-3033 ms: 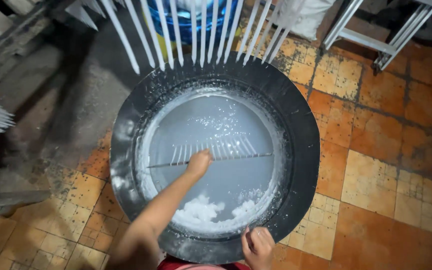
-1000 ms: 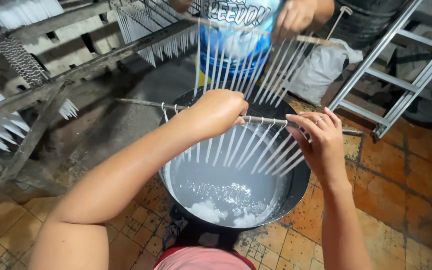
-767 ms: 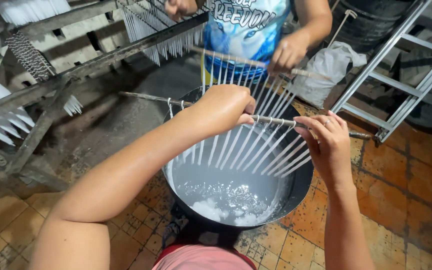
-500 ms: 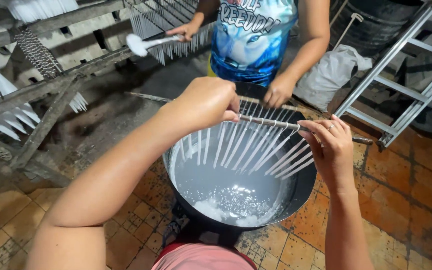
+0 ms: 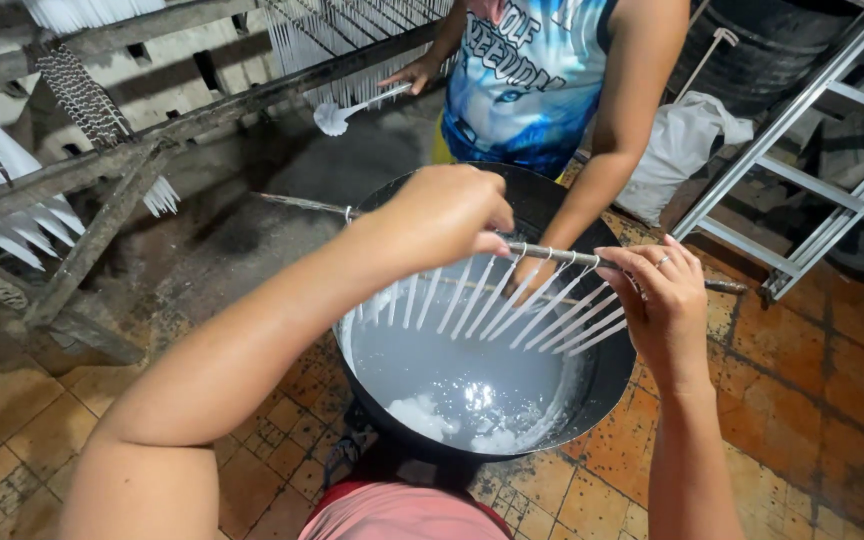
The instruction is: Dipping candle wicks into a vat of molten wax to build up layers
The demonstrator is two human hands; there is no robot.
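left hand grips rod; right hand fingers candles.

floor: worn orange tiles | left: wooden rack | right: metal ladder

Bare arms — ring — pinkish-red top.

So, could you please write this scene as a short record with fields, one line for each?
Left hand: the left hand grips a thin rod above the basin.
Right hand: the right hand, fingers spread, touches the white tapers hanging from the rod.
Basin: a dark round basin on the tiled floor, holding pale liquid wax.
Other person: stands opposite, holding a ladle.
Right side: a metal ladder.
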